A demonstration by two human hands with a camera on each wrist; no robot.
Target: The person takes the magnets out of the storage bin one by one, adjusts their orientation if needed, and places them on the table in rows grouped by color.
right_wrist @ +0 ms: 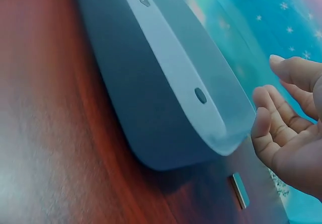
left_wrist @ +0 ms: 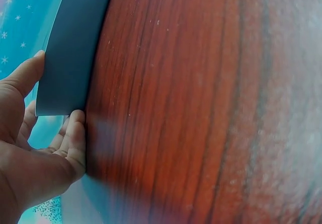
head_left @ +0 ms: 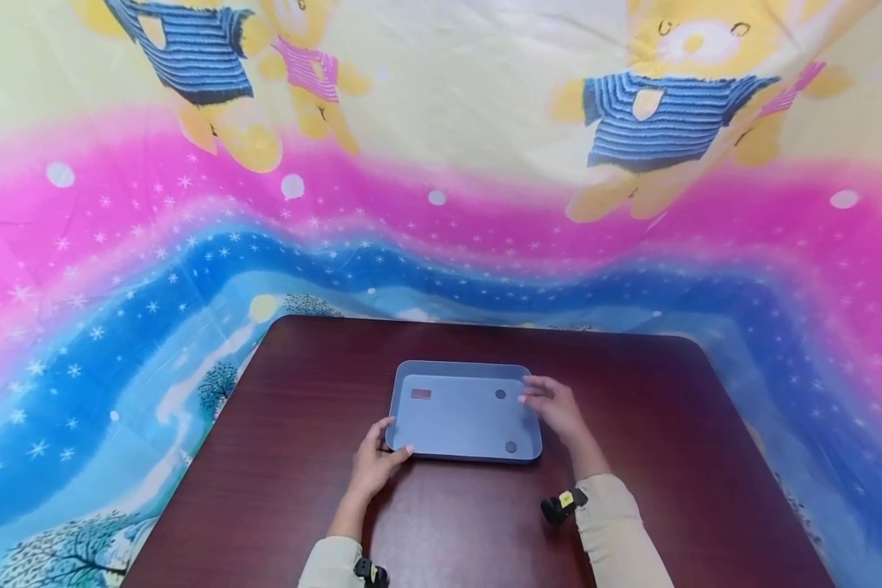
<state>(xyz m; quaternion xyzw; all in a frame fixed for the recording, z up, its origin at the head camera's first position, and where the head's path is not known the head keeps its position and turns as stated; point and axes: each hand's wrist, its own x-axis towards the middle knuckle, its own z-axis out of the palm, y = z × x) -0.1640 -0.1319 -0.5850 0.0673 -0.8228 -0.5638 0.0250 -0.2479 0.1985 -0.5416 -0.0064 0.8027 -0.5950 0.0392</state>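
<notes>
A shallow blue-grey rectangular tray [head_left: 452,425] with rounded corners sits on the table. On its floor are a small reddish-brown rectangle [head_left: 421,394] and two dark round discs [head_left: 510,447], one above the other near the right end. My left hand [head_left: 375,467] grips the front left corner, thumb at the front rim, with the other fingers [left_wrist: 76,133] around the end by the lower edge. By the right rim hovers my right hand [head_left: 554,406], its fingers loosely bent and holding nothing. In the right wrist view its fingertips [right_wrist: 260,122] are close beside the tray's rounded corner.
A small flat rectangular piece [right_wrist: 240,190] lies on the table past the tray's right end in the right wrist view. The dark wood table [head_left: 294,392] has rounded far corners. Behind it hangs a printed cloth [head_left: 441,147] with bears and snowflakes.
</notes>
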